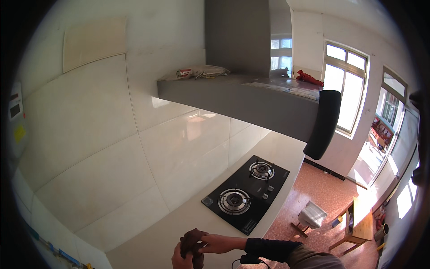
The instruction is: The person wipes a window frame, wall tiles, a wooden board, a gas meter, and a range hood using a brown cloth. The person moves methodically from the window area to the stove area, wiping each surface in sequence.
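Observation:
A crumpled brown cloth point(191, 238) is bunched between my two hands, in front of the pale countertop point(154, 233). My left hand point(181, 259) is closed on its lower left side, partly cut off by the picture's lower edge. From the right, my right hand point(218, 244) reaches across with its fingers curled onto the cloth. A dark cuff covers that wrist. Beyond my hands, a black two-burner gas hob point(251, 190) is set into the countertop, its knobs on the right side.
A grey range hood point(242, 98) juts out above the hob, with a black padded piece point(324, 125) on its corner. Plastic bags point(208, 71) lie on top. At right stand a stool point(311, 215) and a wooden table point(360, 219). A black cable point(251, 260) hangs below my right forearm.

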The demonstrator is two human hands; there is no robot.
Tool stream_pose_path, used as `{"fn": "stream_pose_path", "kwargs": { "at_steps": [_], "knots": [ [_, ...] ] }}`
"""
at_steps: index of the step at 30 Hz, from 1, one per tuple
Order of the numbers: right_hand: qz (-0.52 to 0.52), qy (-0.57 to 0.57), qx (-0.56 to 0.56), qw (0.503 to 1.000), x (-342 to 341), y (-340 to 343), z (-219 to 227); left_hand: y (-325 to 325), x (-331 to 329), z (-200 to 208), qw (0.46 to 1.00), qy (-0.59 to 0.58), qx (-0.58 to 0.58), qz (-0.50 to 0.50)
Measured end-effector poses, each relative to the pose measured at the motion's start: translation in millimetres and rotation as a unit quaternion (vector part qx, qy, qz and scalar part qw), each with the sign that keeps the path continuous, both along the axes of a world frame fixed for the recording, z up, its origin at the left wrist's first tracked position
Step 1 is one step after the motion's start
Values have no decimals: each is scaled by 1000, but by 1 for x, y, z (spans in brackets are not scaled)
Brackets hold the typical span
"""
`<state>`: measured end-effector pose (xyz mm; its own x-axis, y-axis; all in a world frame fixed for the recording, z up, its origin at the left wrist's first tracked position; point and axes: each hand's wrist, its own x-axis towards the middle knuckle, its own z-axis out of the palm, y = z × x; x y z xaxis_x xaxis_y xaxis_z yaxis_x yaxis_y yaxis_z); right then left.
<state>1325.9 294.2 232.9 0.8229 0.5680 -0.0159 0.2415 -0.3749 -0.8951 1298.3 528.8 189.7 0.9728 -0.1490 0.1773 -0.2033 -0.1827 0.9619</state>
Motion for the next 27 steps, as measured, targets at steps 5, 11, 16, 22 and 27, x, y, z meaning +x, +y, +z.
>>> {"fn": "stream_pose_path", "kwargs": {
  "at_steps": [5,11,16,22,27],
  "knots": [
    [-32,-78,-39,996,-3,-82,52,3,21,30,996,62,-56,30],
    [-225,-256,38,940,-42,-186,138,-11,72,88,965,33,-255,51],
    [-380,-492,121,773,-82,-240,203,-25,105,156,957,-78,-275,43],
    [-430,-689,-73,579,-63,-275,302,-59,125,231,954,-174,-243,12],
    [-377,-721,-98,573,-28,-277,330,-89,124,260,948,-186,-260,6]
  ]
}}
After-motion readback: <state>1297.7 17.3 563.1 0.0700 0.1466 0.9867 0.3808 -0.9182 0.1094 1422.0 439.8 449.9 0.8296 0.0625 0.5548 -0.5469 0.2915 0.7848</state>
